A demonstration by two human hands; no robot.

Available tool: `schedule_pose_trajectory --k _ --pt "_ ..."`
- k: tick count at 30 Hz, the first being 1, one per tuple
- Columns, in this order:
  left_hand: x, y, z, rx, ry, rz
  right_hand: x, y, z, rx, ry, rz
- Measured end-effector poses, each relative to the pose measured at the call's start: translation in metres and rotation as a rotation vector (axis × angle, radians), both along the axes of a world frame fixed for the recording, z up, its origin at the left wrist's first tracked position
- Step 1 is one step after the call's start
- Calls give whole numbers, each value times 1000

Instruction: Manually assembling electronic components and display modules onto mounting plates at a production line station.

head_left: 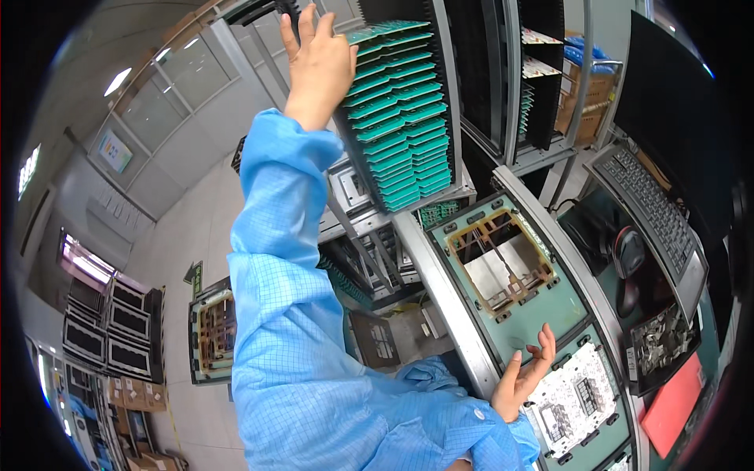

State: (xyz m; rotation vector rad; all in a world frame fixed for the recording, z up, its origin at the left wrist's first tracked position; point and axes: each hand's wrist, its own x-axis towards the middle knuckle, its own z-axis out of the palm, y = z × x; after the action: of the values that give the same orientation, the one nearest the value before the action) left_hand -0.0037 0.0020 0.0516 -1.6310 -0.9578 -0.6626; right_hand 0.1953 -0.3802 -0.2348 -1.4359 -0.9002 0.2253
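Rack (440,47) of stacked green boards (400,133)

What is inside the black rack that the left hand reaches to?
The black rack holds many green circuit boards stacked in its slots, edges outward. The left hand covers the top boards' left ends; the rack's depth is hidden.

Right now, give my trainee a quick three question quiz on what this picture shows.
1. True or false: the left hand reaches up to the rack of green boards.
2. Which hand hovers open by the white board?
3. What lies right of the fixture: A keyboard, B bucket, C ladder?

Key: 1 true. 2 the right hand. 3 A.
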Motion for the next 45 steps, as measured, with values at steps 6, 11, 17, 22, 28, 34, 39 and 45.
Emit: schedule_pose_trajectory --k 6,11,17,22,28,34,39,45 --pt "-14 -22 22 -39 187 -112 2 -2 -3 25 17 54" --pt "20 -134 26 0 149 -865 11 -7 -12 104 -31 11" --pt "78 -164 -40 -1582 -651 -1640 27 -7 32 293 34 59" --pt "125 -150 -107 -2132 -729 -1456 49 -30 24 346 523 405" --pt "152 -146 -151 -2195 -802 -1255 36 -24 8 337 798 241" --pt "152 -136 -181 -1364 -459 -1276 53 -30 23 412 525 -102" --pt "123 -95 -195 -1119 -621 -986 88 -49 113 4 99 -243" --pt "106 -119 -309 -1031 -1350 -778 161 31 117 -349 227 203"
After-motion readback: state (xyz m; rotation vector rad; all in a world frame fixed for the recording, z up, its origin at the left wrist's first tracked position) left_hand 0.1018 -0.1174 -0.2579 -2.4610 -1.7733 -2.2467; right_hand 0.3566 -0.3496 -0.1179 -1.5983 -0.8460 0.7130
